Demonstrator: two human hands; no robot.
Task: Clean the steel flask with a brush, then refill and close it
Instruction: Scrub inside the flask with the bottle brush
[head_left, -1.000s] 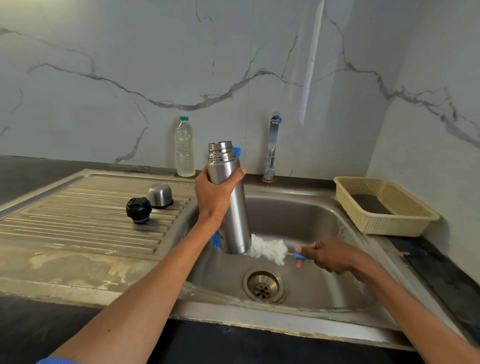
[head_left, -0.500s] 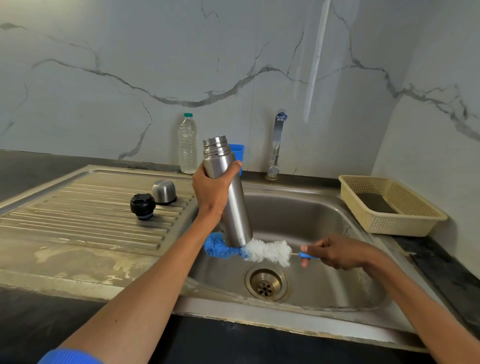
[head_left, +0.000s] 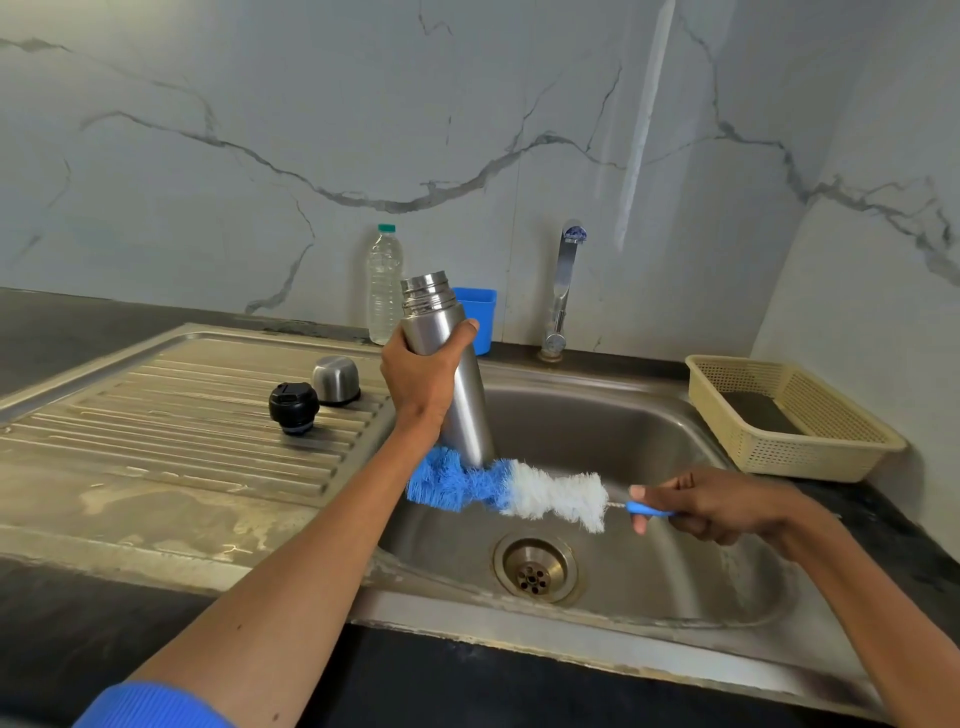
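Observation:
My left hand grips the open steel flask near its neck and holds it nearly upright over the sink basin. My right hand holds the blue handle of a bottle brush. Its blue and white bristles lie level under the flask's base, touching it. The flask's black stopper and steel cap stand on the drainboard to the left.
A clear plastic water bottle and a blue cup stand at the back wall, left of the tap. A beige plastic basket sits on the counter to the right. The drain lies below the brush.
The brush has slid left under the flask's base, so its blue bristle end now shows fully on the flask's left. The flask has stayed in my left hand's grip.

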